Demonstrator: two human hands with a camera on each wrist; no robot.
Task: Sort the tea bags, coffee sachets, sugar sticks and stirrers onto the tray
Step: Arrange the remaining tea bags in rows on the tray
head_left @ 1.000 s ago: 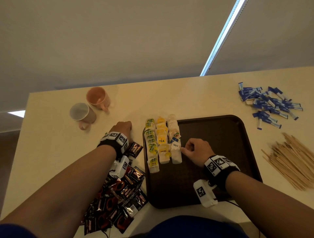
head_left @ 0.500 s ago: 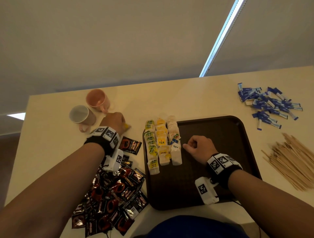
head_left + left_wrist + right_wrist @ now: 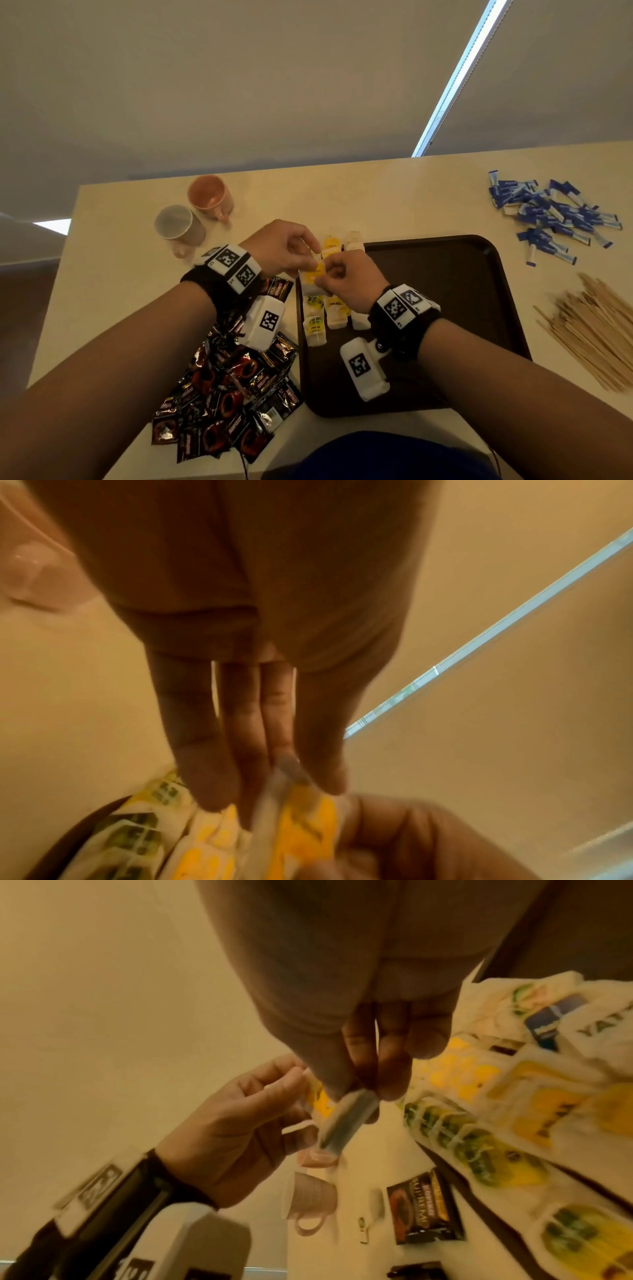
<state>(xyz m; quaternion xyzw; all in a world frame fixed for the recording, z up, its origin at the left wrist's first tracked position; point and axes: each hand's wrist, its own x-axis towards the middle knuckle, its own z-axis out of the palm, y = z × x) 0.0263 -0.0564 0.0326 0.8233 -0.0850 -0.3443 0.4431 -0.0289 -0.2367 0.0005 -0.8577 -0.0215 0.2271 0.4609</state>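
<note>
A yellow tea bag [image 3: 315, 270] is pinched between left hand [image 3: 281, 247] and right hand [image 3: 346, 279] above the tray [image 3: 479, 274], likely for row placement.

- A white tea bag wrapper [image 3: 597, 1027] on the tray reads "YAT", cut off by the picture's edge.
- A dark coffee sachet [image 3: 424, 1208] on the tabletop reads "SUPREME".
- Square black-and-white code markers sit on both wristbands [image 3: 236, 263]; no words can be read on them.
</note>
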